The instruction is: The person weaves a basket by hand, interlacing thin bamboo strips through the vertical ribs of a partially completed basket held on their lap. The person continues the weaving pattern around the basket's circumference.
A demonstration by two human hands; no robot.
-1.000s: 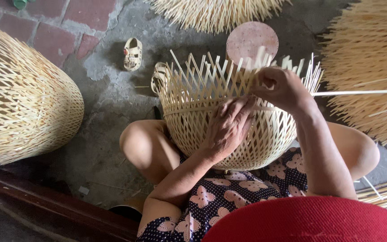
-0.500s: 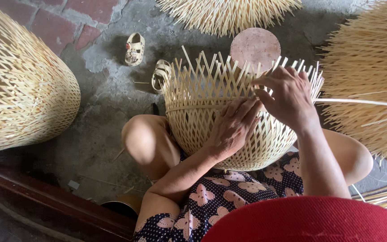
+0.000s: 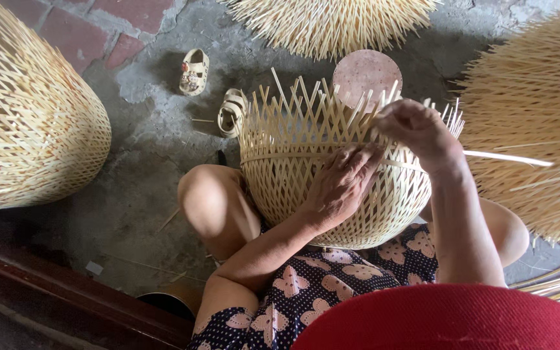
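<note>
The left hand is spread flat and open against the side of a half-woven bamboo basket, fingers pressing on the horizontal strip that runs around it, palm on the weave just below. The basket sits in the person's lap between the knees, tipped away so its loose upright strips fan out past the fingertips. Just right of that, the right hand is curled closed at the rim, pinching a long thin bamboo strip that sticks straight out to the right from the wrist. Right behind the right hand, on the far side of the basket, there's a round pinkish disc on the concrete. Off past the left hand, to the left of the rim, lie two small tan sandals. Further out, bigger woven bamboo pieces ring everything: one far left, one far right, one at the top.
</note>
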